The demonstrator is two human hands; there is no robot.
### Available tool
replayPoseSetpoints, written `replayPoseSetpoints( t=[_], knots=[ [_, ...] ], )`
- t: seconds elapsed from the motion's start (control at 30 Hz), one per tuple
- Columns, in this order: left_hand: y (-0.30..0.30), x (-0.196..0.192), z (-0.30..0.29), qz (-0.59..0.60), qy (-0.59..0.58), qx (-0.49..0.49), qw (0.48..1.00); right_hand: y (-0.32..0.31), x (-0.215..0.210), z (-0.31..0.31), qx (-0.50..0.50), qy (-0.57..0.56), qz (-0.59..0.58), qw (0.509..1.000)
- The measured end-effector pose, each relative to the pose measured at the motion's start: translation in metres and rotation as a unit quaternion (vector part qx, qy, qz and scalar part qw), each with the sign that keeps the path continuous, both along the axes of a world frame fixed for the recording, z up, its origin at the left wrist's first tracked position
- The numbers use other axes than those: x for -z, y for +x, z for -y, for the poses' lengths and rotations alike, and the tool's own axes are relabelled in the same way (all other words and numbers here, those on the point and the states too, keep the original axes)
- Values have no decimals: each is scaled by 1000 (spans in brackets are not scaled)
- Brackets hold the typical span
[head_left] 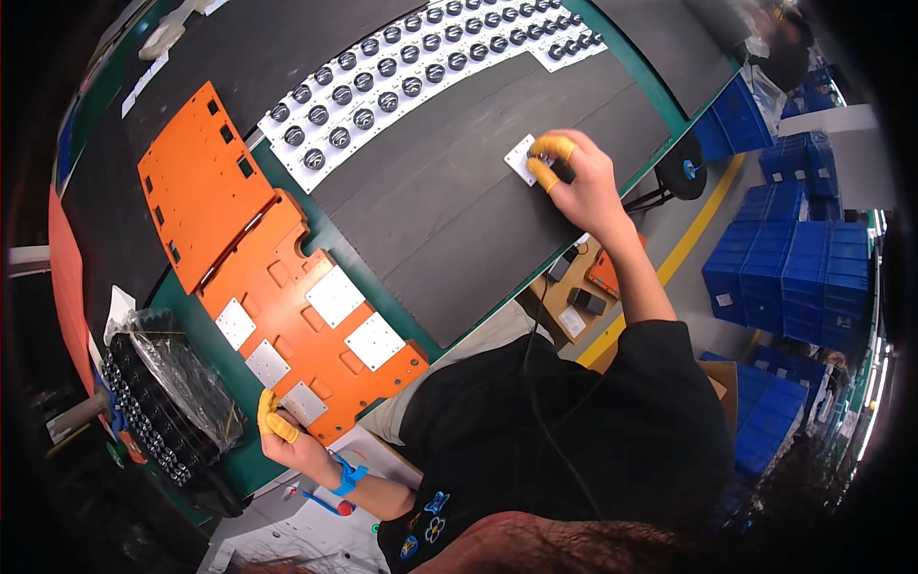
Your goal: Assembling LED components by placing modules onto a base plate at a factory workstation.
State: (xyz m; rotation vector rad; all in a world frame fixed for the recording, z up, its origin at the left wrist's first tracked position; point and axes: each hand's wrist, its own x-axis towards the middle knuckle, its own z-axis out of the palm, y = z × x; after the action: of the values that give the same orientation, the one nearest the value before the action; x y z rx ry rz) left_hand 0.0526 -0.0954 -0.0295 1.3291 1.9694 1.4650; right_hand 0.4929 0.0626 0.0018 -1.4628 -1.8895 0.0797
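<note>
My right hand (581,182), with yellow finger cots, pinches a small white square plate (519,161) by the dark round part on it, over the black mat. At the lower left my left hand (282,435), also in yellow finger cots, has its fingers drawn together beside a white plate (304,404); whether anything is between them is hidden. That plate lies on a hinged orange fixture (258,297) with its lid folded open. Several more white plates (335,297) lie on the fixture. A blue strap (350,475) circles my left wrist.
Rows of white plates with black round parts (387,100) line the far side of the black mat (459,210). A plastic-wrapped stack of black parts (182,383) stands at the left. Blue crates (789,277) are piled at the right, beyond a low wooden surface (574,311).
</note>
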Motion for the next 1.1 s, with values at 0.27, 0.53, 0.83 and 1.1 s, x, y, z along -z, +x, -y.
replayPoseSetpoints(
  t=[0.27,0.53,0.83,1.1],
  knots=[
    [1,1,0,11,-5,-12,1000,57,2,-97,47,87,83,992],
    [3,4,-1,-3,8,-37,999,67,17,-121,53,131,114,983],
    [-9,5,8,10,-43,-22,999,70,20,-122,50,124,109,985],
    [-8,0,5,-15,-45,-7,999,70,22,-123,39,126,107,985]
  ],
)
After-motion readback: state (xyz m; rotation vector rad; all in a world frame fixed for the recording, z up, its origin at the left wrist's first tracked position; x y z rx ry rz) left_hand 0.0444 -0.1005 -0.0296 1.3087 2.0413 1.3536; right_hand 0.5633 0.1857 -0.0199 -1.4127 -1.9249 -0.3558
